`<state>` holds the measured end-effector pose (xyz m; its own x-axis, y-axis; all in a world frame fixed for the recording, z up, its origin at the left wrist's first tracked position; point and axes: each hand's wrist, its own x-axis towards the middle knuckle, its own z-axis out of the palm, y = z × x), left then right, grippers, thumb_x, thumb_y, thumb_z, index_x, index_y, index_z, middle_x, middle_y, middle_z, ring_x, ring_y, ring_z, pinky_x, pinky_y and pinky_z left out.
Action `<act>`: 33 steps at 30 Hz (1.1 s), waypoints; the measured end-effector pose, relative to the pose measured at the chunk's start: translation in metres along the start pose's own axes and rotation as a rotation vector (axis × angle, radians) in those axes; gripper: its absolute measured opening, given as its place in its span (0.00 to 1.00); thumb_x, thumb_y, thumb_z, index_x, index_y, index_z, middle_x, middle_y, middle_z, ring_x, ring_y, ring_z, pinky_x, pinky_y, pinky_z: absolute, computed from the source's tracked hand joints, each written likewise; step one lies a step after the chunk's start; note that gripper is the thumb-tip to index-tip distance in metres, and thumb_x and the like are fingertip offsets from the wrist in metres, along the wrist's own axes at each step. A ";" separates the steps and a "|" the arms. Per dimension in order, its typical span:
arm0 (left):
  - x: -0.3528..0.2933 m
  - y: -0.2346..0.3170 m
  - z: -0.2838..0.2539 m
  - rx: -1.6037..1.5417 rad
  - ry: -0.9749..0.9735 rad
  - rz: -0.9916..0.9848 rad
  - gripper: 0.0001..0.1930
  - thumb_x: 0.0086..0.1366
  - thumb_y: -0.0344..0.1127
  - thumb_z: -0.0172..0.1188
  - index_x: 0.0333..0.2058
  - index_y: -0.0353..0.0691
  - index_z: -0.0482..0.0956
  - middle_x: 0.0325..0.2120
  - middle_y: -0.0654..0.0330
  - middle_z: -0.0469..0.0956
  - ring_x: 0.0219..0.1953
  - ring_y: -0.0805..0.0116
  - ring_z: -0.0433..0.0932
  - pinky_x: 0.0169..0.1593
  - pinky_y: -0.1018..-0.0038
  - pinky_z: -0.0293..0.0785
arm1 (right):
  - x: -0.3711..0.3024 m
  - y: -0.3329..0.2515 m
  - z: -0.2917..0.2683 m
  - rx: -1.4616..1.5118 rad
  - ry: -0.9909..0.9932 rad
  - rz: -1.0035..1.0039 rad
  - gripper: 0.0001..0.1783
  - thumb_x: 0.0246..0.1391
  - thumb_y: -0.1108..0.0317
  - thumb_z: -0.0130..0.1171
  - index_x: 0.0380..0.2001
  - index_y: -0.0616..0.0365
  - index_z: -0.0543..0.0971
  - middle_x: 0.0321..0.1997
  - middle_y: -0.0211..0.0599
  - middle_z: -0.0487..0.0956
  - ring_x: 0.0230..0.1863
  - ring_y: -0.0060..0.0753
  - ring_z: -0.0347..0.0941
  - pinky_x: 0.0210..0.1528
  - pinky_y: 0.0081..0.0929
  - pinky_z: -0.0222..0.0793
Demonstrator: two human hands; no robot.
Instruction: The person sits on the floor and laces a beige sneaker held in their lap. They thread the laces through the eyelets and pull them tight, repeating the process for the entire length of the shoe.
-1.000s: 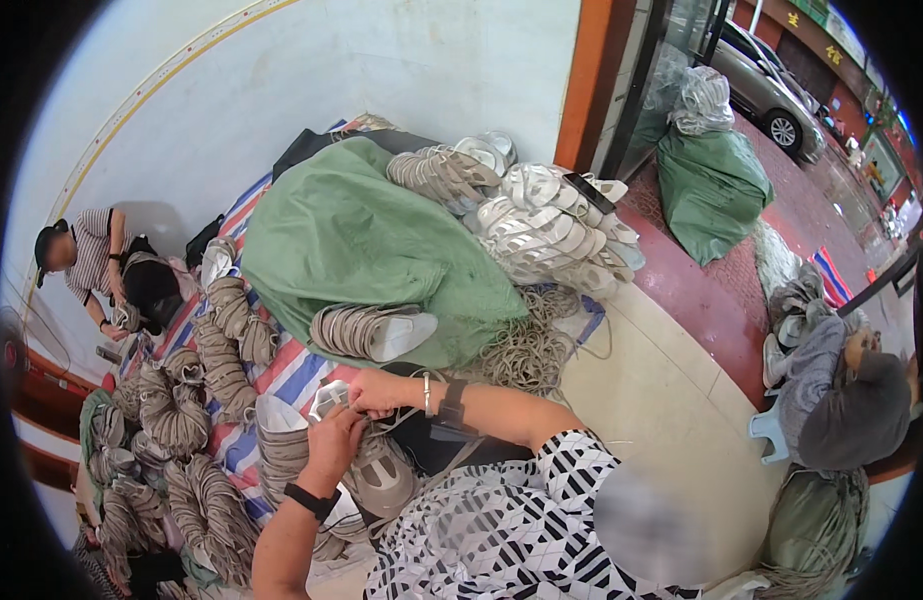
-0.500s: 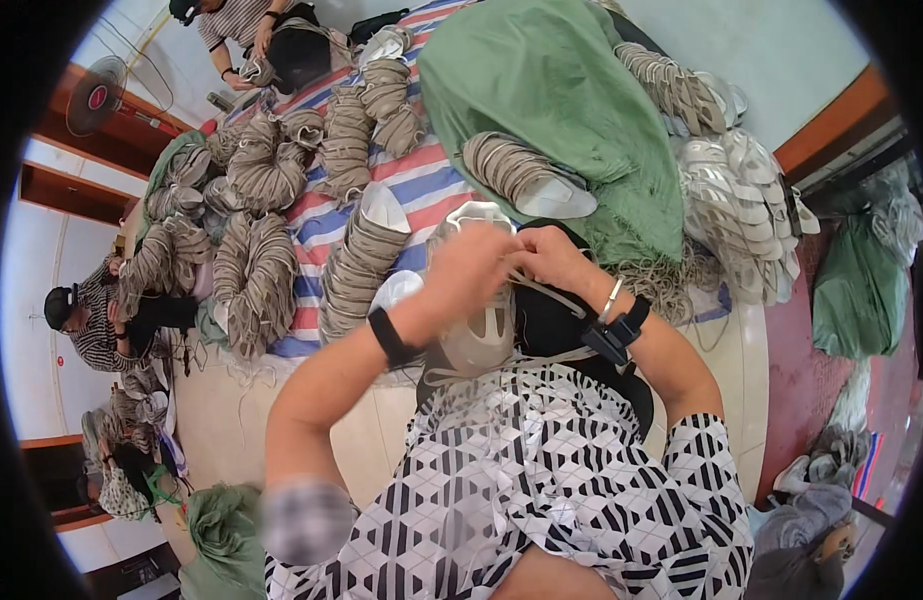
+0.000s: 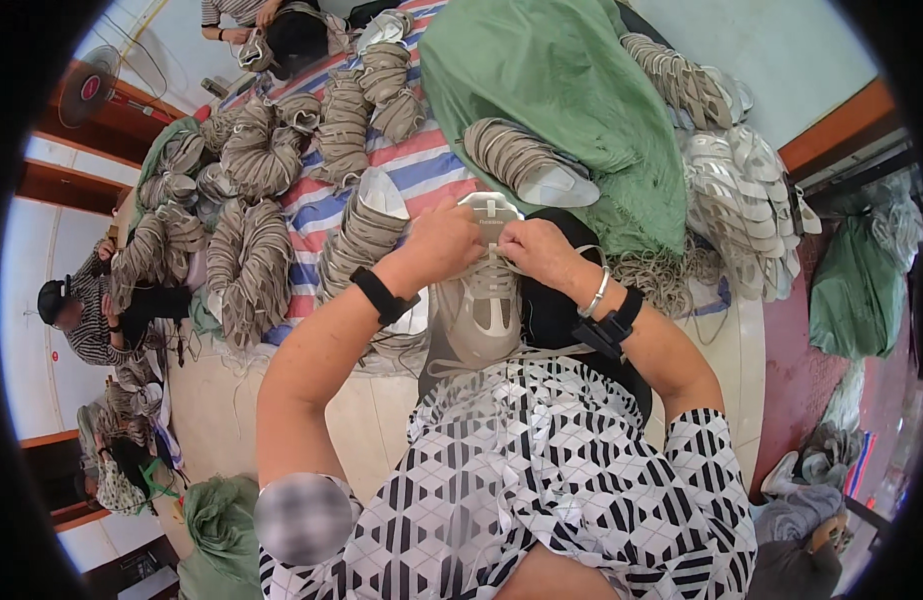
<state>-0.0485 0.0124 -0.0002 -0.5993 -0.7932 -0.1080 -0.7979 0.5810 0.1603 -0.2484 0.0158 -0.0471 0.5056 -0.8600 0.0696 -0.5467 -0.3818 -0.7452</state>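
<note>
A beige-grey shoe upper (image 3: 473,335) rests across my lap, its toe toward me and its pale tongue (image 3: 490,212) sticking up at the far end. My left hand (image 3: 446,242) is closed at the left side of the eyelets, its fingertips pinching a thin light shoelace. On the right side, my right hand (image 3: 543,252) pinches the lace too, close to the tongue's base. The lace between the fingertips is partly hidden by them. A loose lace end (image 3: 451,368) trails by the toe.
Nested stacks of shoe uppers (image 3: 356,240) lie on a striped sheet (image 3: 421,175) ahead. A green sack (image 3: 571,90) carries another stack (image 3: 521,160). Laced bundles (image 3: 249,270) are piled at left, near two seated co-workers (image 3: 86,320). More uppers (image 3: 731,210) stand at right.
My hands have drawn apart; the left moved left and the right slightly left. The tongue and eyelets, earlier covered by my hands, now show between them.
</note>
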 end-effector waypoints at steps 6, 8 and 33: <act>0.000 -0.001 0.001 -0.030 0.004 -0.019 0.09 0.51 0.40 0.60 0.26 0.41 0.81 0.34 0.54 0.74 0.44 0.52 0.70 0.44 0.57 0.69 | -0.008 -0.015 0.010 -0.167 0.138 0.101 0.07 0.48 0.67 0.57 0.26 0.59 0.77 0.25 0.48 0.78 0.32 0.51 0.76 0.35 0.43 0.69; 0.002 -0.003 0.004 -0.060 0.001 -0.033 0.07 0.50 0.39 0.61 0.22 0.43 0.79 0.32 0.56 0.71 0.44 0.53 0.69 0.43 0.57 0.68 | -0.009 -0.018 0.017 -0.080 0.198 0.128 0.06 0.48 0.67 0.56 0.26 0.59 0.77 0.26 0.48 0.78 0.33 0.52 0.76 0.36 0.44 0.69; -0.043 0.024 0.003 -0.875 0.043 -0.309 0.13 0.60 0.39 0.59 0.20 0.38 0.78 0.13 0.68 0.65 0.20 0.73 0.67 0.27 0.73 0.63 | -0.045 -0.024 -0.014 -0.279 0.071 0.170 0.18 0.52 0.56 0.58 0.25 0.62 0.78 0.30 0.48 0.76 0.33 0.50 0.75 0.35 0.43 0.69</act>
<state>-0.0421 0.0604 0.0054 -0.3515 -0.9060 -0.2358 -0.5788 0.0123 0.8153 -0.2675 0.0592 -0.0229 0.3488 -0.9371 0.0128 -0.7860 -0.3000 -0.5406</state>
